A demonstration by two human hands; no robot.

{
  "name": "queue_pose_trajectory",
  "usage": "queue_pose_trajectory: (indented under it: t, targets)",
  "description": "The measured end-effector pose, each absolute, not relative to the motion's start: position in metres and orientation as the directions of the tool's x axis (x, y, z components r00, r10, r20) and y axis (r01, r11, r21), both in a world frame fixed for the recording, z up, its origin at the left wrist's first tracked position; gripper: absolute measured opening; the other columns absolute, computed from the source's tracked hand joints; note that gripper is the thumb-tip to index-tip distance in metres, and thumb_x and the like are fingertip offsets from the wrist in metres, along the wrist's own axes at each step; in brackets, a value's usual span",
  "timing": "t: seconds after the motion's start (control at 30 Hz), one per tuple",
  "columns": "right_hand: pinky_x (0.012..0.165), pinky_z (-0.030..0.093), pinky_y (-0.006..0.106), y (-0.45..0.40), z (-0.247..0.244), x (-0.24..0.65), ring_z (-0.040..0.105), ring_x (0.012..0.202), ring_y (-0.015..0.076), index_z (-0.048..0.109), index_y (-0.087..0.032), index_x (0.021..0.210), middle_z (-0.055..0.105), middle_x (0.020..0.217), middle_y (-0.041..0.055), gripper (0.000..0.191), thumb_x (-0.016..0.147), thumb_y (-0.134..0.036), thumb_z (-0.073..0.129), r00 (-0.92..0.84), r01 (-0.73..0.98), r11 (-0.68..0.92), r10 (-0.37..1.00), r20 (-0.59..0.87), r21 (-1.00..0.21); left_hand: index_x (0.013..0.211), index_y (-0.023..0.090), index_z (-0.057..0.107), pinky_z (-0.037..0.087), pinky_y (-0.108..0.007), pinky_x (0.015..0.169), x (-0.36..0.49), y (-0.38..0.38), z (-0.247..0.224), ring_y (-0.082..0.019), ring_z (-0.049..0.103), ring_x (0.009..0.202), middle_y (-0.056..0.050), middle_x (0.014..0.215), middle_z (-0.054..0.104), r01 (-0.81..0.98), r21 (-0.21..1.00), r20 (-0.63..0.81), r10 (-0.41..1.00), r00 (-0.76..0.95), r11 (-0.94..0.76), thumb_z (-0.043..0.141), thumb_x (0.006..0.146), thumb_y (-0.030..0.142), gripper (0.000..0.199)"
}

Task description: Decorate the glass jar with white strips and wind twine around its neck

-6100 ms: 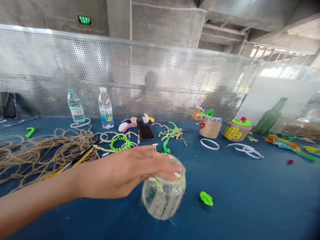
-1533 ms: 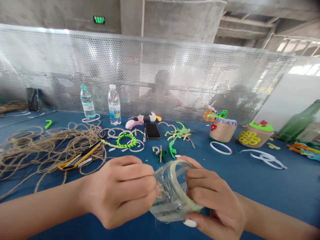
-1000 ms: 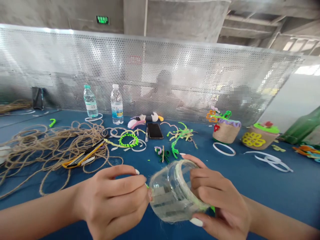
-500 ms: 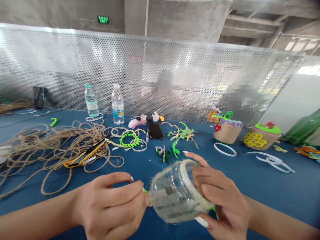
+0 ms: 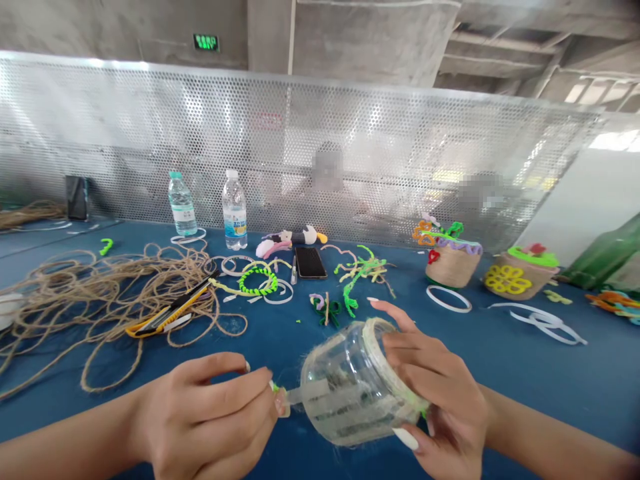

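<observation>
A clear plastic jar (image 5: 340,390), tilted on its side, has its rim toward the right, wrapped in a pale yellow-green band. My right hand (image 5: 435,393) grips this rim, thumb below and fingers over the opening. Strips of clear tape run along the jar's wall. At the jar's left side, my left hand (image 5: 215,413) pinches the end of a strip of clear tape (image 5: 299,395), which stretches from the fingertips to the jar. A bit of green shows at those fingertips.
Tangled twine (image 5: 150,273) and a yellow cutter (image 5: 173,310) lie left. Two bottles (image 5: 235,213) stand at the back near a phone (image 5: 310,262). Pipe-cleaner pieces (image 5: 365,270) are beyond the jar. Two twine-wrapped pots (image 5: 453,262), white rings (image 5: 449,299) and a green bottle (image 5: 605,257) are on the right.
My left hand has moved left, away from the jar, and more of the tape strip now shows between them. My right hand and the jar have hardly moved.
</observation>
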State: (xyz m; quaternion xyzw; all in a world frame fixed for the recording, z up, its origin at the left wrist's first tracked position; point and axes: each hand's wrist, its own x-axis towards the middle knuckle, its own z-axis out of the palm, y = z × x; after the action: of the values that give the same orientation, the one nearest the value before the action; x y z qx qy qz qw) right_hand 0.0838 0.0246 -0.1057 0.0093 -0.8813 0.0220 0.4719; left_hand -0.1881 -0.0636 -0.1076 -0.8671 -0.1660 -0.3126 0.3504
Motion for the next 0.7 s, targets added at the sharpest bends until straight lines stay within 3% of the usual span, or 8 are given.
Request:
queue_pose_trajectory:
  t: [0.3, 0.5, 0.7]
  targets:
    - [0.102, 0.036, 0.059, 0.029, -0.108, 0.086, 0.052, 0.057, 0.0182, 0.047, -0.022, 0.071, 0.047, 0.058, -0.0021, 0.005, 0.071, -0.026, 0.049, -0.554, -0.054, 0.998, -0.016, 0.833, -0.016, 0.079, 0.019, 0.072, 0.037, -0.028, 0.108, -0.191, -0.067, -0.115, -0.013, 0.063, 0.102, 0.001, 0.097, 0.074, 0.514, -0.477, 0.681, 0.070, 0.729, -0.713, 0.031, 0.094, 0.018, 0.043]
    - [0.102, 0.037, 0.058, 0.030, -0.108, 0.087, 0.054, 0.058, 0.0188, 0.049, -0.021, 0.074, 0.050, 0.061, -0.0007, 0.005, 0.073, -0.026, 0.048, -0.565, -0.067, 0.997, -0.007, 0.825, -0.037, 0.084, 0.020, 0.071, 0.036, -0.024, 0.109, -0.193, -0.084, -0.112, -0.009, 0.064, 0.097, 0.004, 0.095, 0.074, 0.632, -0.329, 0.655, 0.312, 0.688, -0.702, 0.026, 0.101, 0.023, 0.048]
    - [0.102, 0.037, 0.058, 0.031, -0.109, 0.088, 0.058, 0.063, 0.0215, 0.051, -0.021, 0.075, 0.053, 0.062, 0.0007, 0.006, 0.071, -0.025, 0.050, -0.546, -0.062, 0.997, 0.006, 0.838, -0.048, 0.084, 0.019, 0.071, 0.037, -0.025, 0.108, -0.197, -0.089, -0.119, -0.011, 0.066, 0.095, 0.002, 0.091, 0.075, 0.640, -0.303, 0.678, 0.312, 0.665, -0.706, 0.031, 0.102, 0.031, 0.046]
